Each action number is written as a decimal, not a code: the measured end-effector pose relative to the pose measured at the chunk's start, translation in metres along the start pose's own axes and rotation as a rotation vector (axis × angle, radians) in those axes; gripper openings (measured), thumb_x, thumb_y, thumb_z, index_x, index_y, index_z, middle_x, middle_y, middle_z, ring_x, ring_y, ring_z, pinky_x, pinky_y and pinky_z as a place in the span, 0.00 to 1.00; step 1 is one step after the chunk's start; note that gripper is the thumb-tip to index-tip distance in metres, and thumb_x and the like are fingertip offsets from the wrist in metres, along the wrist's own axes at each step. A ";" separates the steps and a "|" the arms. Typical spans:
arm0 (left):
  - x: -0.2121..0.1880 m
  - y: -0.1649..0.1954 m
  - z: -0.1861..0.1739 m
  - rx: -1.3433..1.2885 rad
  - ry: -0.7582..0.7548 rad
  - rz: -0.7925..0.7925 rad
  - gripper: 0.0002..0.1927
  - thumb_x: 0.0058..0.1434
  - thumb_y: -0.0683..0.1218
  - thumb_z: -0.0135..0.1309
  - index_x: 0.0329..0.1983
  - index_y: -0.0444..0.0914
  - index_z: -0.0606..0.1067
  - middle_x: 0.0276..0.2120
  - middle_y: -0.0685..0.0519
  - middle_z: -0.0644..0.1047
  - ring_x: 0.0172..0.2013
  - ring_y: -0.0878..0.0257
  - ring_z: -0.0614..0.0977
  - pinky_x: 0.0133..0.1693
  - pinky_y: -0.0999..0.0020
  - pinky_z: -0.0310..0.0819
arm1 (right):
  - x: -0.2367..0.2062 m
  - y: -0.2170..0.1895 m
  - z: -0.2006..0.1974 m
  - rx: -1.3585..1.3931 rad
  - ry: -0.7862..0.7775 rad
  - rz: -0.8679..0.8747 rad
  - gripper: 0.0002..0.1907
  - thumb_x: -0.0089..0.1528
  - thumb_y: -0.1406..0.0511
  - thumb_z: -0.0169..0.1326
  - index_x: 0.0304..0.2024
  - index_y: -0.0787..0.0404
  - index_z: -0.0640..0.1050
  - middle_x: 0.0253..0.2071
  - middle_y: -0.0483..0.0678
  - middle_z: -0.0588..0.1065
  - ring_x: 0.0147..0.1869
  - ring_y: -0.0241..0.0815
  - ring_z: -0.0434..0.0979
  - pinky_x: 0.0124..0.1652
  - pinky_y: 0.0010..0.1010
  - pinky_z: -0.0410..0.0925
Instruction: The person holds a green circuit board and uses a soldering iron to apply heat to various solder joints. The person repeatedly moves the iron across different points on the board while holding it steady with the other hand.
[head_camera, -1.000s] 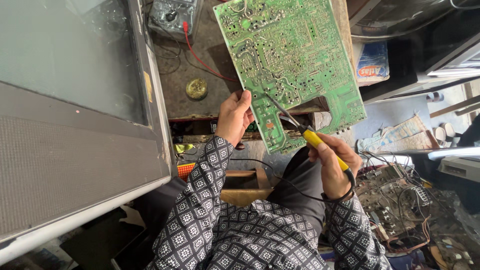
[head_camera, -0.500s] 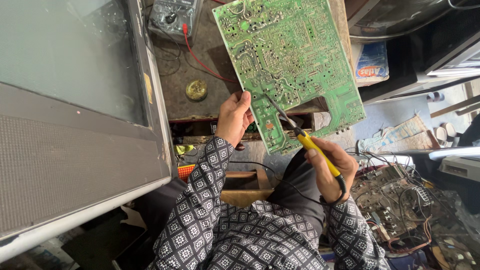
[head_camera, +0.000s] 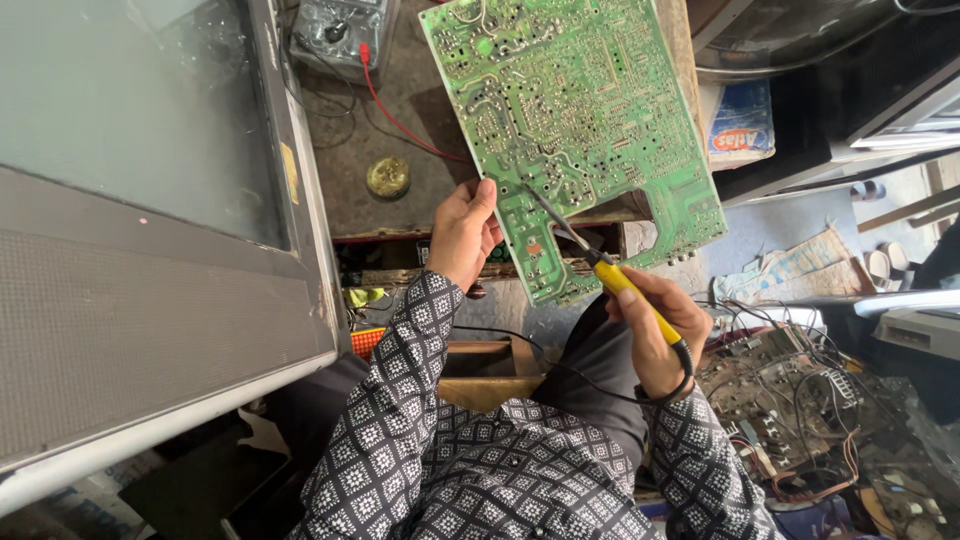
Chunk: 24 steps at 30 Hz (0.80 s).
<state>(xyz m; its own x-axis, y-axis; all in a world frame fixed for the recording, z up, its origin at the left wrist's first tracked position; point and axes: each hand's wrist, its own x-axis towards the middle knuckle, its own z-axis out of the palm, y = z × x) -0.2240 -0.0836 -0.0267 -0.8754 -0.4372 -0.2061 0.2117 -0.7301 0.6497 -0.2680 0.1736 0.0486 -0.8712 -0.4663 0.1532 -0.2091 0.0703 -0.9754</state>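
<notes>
Television set (head_camera: 130, 260) is filling the left side. One green circuit board (head_camera: 575, 140) is tilting over the workbench (head_camera: 400, 160), little changed from before. Left hand (head_camera: 462, 232) is gripping its lower edge. Right hand (head_camera: 658, 335) is clasping one yellow-handled soldering iron (head_camera: 625, 290), tip touching the board, hand shifted slightly.

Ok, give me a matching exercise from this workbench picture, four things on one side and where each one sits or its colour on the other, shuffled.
Things:
1. circuit board
2. soldering iron
3. round brass tin
4. television set

Descriptions:
A. yellow handle, held in the right hand
B. fills the left side of the view
C. green, steadied at its edge by the left hand
D. lies on the brown bench, left of the board

Pairs: 1-C, 2-A, 3-D, 4-B
</notes>
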 end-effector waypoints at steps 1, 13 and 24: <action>0.001 0.000 -0.001 0.014 0.015 -0.011 0.14 0.73 0.50 0.49 0.52 0.35 0.69 0.41 0.54 0.77 0.40 0.66 0.81 0.43 0.70 0.78 | -0.001 -0.001 0.000 -0.026 -0.005 -0.011 0.13 0.67 0.70 0.56 0.52 0.72 0.79 0.40 0.53 0.81 0.38 0.35 0.80 0.41 0.23 0.73; 0.002 0.000 -0.001 -0.019 -0.004 0.000 0.14 0.72 0.50 0.50 0.50 0.35 0.69 0.41 0.54 0.78 0.40 0.66 0.82 0.44 0.68 0.80 | 0.001 -0.001 0.000 -0.033 -0.001 -0.002 0.14 0.67 0.69 0.55 0.53 0.72 0.79 0.41 0.53 0.81 0.38 0.35 0.80 0.41 0.23 0.73; 0.002 0.000 -0.001 0.012 0.005 0.001 0.15 0.73 0.52 0.50 0.50 0.35 0.70 0.39 0.55 0.77 0.37 0.68 0.80 0.39 0.73 0.77 | 0.004 -0.004 0.001 -0.008 0.000 -0.002 0.13 0.68 0.69 0.54 0.52 0.73 0.79 0.42 0.55 0.81 0.39 0.35 0.80 0.41 0.24 0.74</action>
<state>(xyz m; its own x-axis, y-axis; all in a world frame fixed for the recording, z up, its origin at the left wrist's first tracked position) -0.2253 -0.0845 -0.0276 -0.8732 -0.4406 -0.2085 0.2078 -0.7234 0.6584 -0.2700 0.1711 0.0534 -0.8708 -0.4666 0.1548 -0.2140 0.0763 -0.9739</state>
